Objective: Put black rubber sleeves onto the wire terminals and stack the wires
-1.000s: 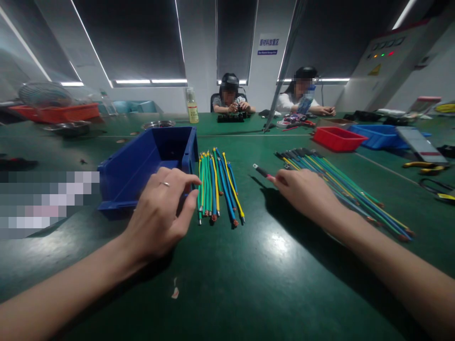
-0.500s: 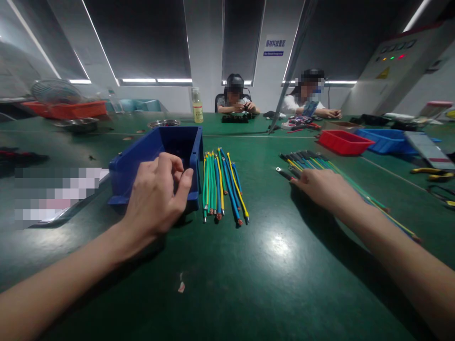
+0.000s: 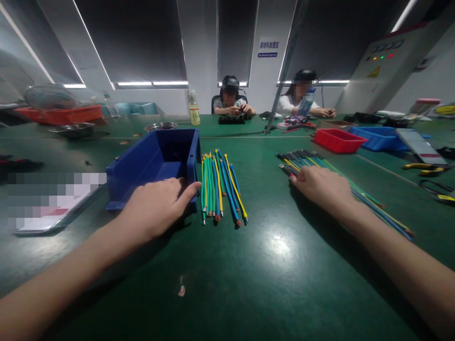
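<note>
Wires in two bundles lie on the green worktop. Left hand rests palm down, fingers stretched and holding nothing, against the near wall of a blue bin, its fingertips just beside the short bundle of green, blue and yellow wires. Right hand lies flat and released on the longer bundle of wires, near its black-tipped far ends. Behind, a red tray sits, and two people work at the far edge.
</note>
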`<state>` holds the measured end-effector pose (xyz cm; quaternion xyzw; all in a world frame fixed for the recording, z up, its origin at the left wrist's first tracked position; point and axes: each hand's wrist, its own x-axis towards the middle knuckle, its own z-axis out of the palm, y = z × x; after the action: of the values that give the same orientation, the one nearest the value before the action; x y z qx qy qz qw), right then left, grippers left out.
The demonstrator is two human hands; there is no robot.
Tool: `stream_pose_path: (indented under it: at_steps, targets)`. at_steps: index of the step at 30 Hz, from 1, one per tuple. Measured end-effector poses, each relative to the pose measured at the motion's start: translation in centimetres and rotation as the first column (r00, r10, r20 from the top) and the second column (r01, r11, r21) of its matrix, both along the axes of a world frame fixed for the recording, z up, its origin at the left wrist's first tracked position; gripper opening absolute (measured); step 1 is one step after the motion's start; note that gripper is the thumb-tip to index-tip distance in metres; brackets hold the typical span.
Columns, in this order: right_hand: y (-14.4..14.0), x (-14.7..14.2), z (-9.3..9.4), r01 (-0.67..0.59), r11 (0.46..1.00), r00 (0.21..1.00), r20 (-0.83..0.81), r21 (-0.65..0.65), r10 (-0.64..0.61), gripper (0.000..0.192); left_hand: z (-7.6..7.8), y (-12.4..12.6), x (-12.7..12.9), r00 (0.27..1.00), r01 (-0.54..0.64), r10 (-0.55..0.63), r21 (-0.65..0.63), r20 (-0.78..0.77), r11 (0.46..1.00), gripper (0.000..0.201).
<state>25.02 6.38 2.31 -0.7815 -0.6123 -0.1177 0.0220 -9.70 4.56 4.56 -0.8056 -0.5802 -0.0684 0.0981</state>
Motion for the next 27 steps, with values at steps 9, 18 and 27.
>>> stream_pose_path:
  at_steps: [9, 18, 27]
  targets:
    - [-0.1, 0.5, -0.3, -0.022, 0.995, 0.999, 0.045, 0.097, 0.018, 0.046, 0.1, -0.3, 0.4, 1.0, 0.02, -0.02, 0.002, 0.011, 1.0, 0.063]
    - [-1.5, -5.5, -0.6, -0.646, 0.673, 0.672, -0.151, 0.36, 0.725, 0.022, 0.3, -0.2, 0.4, 0.996, 0.066, -0.066, 0.009, -0.053, 0.998, 0.071]
    - [-2.1, -7.3, -1.8, -0.822, 0.551, 0.48, -0.343, 0.146, 0.807, 0.047, 0.0, 0.2, -0.2, 0.997, 0.077, -0.077, 0.012, -0.019, 0.997, 0.073]
